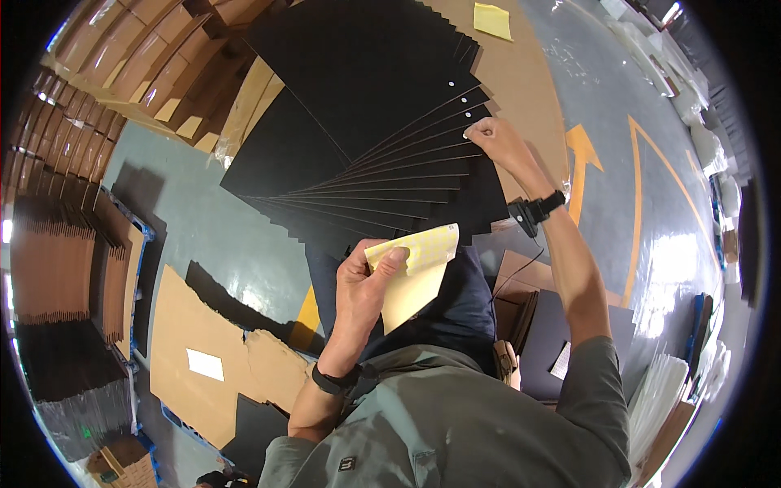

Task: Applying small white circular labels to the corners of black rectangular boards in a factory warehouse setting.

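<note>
My left hand grips a yellow sheet of small round stickers, held up close to my body. A fan of black card sheets is spread out on the floor in front of me, several of them carrying a small white dot near the right edge. My right hand reaches forward with its fingers pinched together, pressing on the edge of one black sheet in the fan. A black band sits on each wrist, and a thin cable hangs from the right one.
Brown cardboard sheets lie on the grey floor at lower left. Stacks of flat cartons stand along the left and top left. Another yellow sheet lies at the top. Orange arrow markings cross the floor at right.
</note>
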### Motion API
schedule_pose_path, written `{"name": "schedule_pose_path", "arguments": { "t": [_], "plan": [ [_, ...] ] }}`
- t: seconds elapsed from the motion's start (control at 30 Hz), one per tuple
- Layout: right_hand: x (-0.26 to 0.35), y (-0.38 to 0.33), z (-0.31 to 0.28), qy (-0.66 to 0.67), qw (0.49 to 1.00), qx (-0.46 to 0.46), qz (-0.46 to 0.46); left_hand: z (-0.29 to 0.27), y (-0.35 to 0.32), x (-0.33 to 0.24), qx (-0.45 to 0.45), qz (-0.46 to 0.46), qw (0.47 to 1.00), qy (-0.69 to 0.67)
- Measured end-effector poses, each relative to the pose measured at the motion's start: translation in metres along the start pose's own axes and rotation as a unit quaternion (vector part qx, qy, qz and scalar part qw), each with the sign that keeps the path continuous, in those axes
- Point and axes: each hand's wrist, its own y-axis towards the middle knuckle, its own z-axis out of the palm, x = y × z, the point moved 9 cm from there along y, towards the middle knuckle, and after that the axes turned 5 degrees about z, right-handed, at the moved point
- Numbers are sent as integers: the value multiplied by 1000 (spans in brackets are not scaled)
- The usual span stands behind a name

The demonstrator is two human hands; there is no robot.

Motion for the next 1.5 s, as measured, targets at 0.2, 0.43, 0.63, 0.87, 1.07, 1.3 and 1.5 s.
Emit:
{"name": "schedule_pose_path", "arguments": {
  "t": [0.2, 0.43, 0.63, 0.87, 1.07, 1.3, 1.5],
  "plan": [
    [9, 6, -1, -138, 989, -24, 57, -3, -6, -3, -5, 12, 1000, -6],
    [25, -31, -24, -69, 993, -90, -12, -5, -9, -12, -4, 27, 1000, 11],
    [125, -133, 2, 147, 941, 253, -169, -11, -10, -15, -6, 26, 999, 27],
    [135, -147, 4, 111, 945, 217, -218, -7, -7, -16, -7, 31, 999, 35],
    [138, -150, 0, 89, 946, 155, -271, -4, -7, -12, -4, 15, 1000, 16],
    [139, -152, 1, 41, 940, 119, -318, -6, -1, -1, -5, 24, 1000, 11],
    [144, -163, -3, -11, 923, 47, -383, -6, 0, 4, -23, -22, 999, 6]
  ]
}}
